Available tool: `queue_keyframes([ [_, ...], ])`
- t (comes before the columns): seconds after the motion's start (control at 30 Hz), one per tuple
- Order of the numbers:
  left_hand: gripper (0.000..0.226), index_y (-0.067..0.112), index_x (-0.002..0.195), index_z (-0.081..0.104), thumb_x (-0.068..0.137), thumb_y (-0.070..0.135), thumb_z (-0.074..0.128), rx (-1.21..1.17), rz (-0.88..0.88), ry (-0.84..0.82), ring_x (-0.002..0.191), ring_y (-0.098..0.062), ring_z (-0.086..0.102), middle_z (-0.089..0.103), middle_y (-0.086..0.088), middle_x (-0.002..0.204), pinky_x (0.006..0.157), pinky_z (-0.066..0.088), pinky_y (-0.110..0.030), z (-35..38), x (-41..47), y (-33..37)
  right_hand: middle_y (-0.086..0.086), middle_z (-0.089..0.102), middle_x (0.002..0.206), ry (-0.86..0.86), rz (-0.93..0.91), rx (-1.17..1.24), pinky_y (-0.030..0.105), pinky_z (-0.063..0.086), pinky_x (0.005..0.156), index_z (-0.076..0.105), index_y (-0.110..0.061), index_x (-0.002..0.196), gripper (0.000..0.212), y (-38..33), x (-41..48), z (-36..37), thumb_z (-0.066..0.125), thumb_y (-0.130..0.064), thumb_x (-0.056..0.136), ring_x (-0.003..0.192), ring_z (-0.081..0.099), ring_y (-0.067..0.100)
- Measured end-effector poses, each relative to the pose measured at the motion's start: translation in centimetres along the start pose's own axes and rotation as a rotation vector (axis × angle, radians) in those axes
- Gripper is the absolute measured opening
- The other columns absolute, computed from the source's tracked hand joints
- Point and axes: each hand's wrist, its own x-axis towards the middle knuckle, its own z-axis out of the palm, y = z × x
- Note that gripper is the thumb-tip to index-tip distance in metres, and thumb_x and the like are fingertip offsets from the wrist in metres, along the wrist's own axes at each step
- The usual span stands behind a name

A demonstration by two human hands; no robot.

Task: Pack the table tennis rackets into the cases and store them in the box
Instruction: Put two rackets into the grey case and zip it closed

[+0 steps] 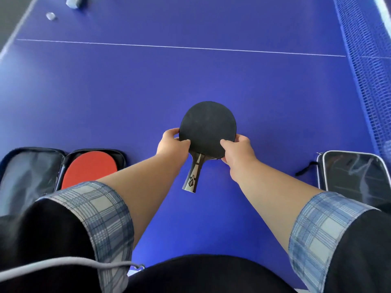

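I hold a table tennis racket (207,125) black side up over the blue table (127,92), its handle pointing toward me. My left hand (172,145) pinches the blade's left edge and my right hand (238,152) pinches its right edge. At the left lies an open black case (25,172) with a second racket (91,168), red side up, resting in its right half. My left forearm hides part of that racket. Another black case (355,176) lies at the right, shut as far as I can see.
The net (364,66) runs along the right side. A white line crosses the table farther away. At the far left corner sit a grey object (74,1) and a small pale ball-like thing (50,16). No box is in view.
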Motion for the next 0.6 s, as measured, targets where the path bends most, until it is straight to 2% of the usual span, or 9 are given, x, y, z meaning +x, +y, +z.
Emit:
queue_keyframes([
  [0.17,0.046,0.035,0.133,0.052,0.09,0.017,0.055,-0.046,0.034,0.037,0.083,-0.017,0.071,0.068,0.017,0.098,0.083,0.061,-0.042,-8.3,-0.7,-3.7,-0.002,0.06,0.11,-0.078,-0.016,-0.029,0.042,0.062,0.086,0.047,-0.025,0.137,0.045,0.6,-6.0,5.9,0.064,-0.02,0.095,0.082,0.061,0.016],
  [0.27,0.039,0.033,0.123,0.06,0.088,0.017,0.058,-0.067,0.081,0.064,0.077,-0.014,0.069,0.071,0.013,0.103,0.083,0.061,-0.042,-13.6,-0.3,-6.3,-0.01,0.058,0.095,-0.129,-0.034,-0.043,0.047,0.062,0.087,0.048,-0.026,0.14,0.046,1.0,-9.3,10.3,0.061,-0.018,0.096,0.073,0.058,0.014],
  [0.33,0.034,0.031,0.119,0.062,0.089,0.016,0.06,-0.094,0.081,0.09,0.081,-0.015,0.071,0.07,0.013,0.1,0.086,0.06,-0.041,-17.2,0.1,-8.0,-0.01,0.056,0.089,-0.147,-0.037,-0.03,0.051,0.06,0.09,0.05,-0.025,0.14,0.046,1.4,-11.5,13.5,0.058,-0.016,0.096,0.068,0.055,0.012],
  [0.43,0.047,0.031,0.133,0.056,0.087,0.02,0.061,-0.021,0.082,0.118,0.084,-0.019,0.072,0.07,0.013,0.105,0.086,0.059,-0.042,-22.5,0.9,-10.4,-0.009,0.055,0.087,-0.156,-0.023,-0.022,0.052,0.058,0.092,0.048,-0.027,0.139,0.046,2.3,-14.9,18.2,0.056,-0.015,0.095,0.068,0.054,0.013],
  [0.5,0.05,0.034,0.134,0.055,0.086,0.022,0.058,0.07,0.099,0.115,0.08,-0.02,0.071,0.072,0.011,0.107,0.081,0.058,-0.036,-25.7,1.6,-11.9,-0.007,0.056,0.085,-0.155,-0.013,-0.001,0.055,0.057,0.092,0.049,-0.027,0.137,0.047,3.3,-16.8,21.2,0.056,-0.012,0.094,0.072,0.06,0.019],
  [0.6,0.048,0.032,0.13,0.059,0.085,0.017,0.053,0.15,0.111,0.078,0.065,-0.015,0.064,0.073,0.007,0.102,0.062,0.047,-0.025,-29.1,2.6,-13.8,-0.012,0.057,0.087,-0.146,-0.033,-0.002,0.054,0.057,0.092,0.052,-0.026,0.134,0.044,5.1,-18.4,24.6,0.057,-0.009,0.093,0.082,0.066,0.021],
])
